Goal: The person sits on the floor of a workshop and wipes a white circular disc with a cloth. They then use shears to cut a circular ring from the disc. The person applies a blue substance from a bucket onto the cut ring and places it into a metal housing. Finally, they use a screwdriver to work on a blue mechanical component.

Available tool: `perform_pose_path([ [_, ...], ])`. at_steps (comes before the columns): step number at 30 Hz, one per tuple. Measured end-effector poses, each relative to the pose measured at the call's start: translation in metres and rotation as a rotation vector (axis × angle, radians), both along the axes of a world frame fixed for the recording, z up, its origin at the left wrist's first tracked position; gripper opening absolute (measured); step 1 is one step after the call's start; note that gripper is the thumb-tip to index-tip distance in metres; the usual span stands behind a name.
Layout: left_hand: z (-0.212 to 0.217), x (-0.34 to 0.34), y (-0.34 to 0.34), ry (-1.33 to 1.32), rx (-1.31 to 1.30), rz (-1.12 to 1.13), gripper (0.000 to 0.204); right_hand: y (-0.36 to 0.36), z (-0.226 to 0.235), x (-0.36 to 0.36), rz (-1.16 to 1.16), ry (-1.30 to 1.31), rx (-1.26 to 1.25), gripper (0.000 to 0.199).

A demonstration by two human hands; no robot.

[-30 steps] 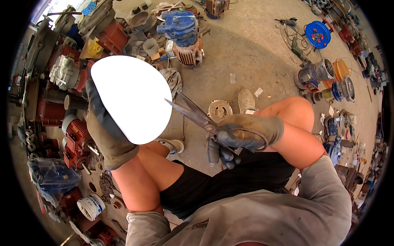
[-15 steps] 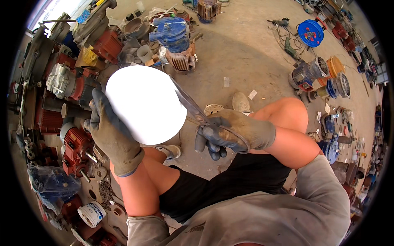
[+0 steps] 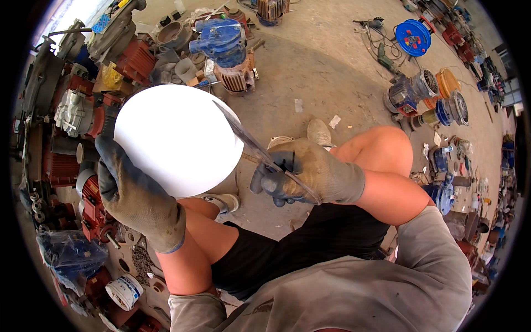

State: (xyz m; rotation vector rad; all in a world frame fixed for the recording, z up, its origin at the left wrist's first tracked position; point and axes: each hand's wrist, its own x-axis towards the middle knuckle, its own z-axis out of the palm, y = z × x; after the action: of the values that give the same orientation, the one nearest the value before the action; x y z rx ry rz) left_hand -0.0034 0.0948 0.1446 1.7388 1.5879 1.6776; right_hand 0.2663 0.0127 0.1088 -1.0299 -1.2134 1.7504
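Note:
A white round sheet (image 3: 171,141), like paper or thin card, is held up in front of me and faces up toward the camera. My left hand (image 3: 138,193), in a brown work glove with dark-coated fingers, grips it at its left and lower edge; the fingertips behind are hidden. In a matching glove, my right hand (image 3: 310,171) is wrapped round the handles of dark metal scissors (image 3: 251,141). Their long blades lie along the sheet's right edge, pointing away and to the left. Whether the blades are apart there is hard to see.
A blue and rusty motor (image 3: 224,47) stands beyond the sheet. Red motors and gearbox parts line the left, with a white bucket (image 3: 124,292) lower down. On the right are a blue cable reel (image 3: 413,37), a drill (image 3: 385,57) with its cord, and several motors (image 3: 406,95).
Both hands have shifted left with the sheet and the scissors. The scissors have turned, so the blades now look narrower and the handles slimmer. The view has moved slightly.

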Motion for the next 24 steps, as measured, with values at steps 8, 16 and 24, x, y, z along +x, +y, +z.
perform_pose_path([
  [8, 0.005, -0.006, -0.003, 0.451, 0.041, 0.070, 0.045, 0.003, 0.003, -0.002, -0.026, 0.023, -0.052, 0.060],
  [16, 0.001, -0.009, -0.003, 0.048, -0.040, 0.031, 0.047, 0.004, 0.006, -0.002, -0.025, -0.063, -0.072, 0.053],
  [24, -0.001, -0.012, -0.005, 0.353, 0.142, 0.077, 0.047, 0.006, 0.004, -0.002, -0.044, -0.073, -0.052, 0.048],
])
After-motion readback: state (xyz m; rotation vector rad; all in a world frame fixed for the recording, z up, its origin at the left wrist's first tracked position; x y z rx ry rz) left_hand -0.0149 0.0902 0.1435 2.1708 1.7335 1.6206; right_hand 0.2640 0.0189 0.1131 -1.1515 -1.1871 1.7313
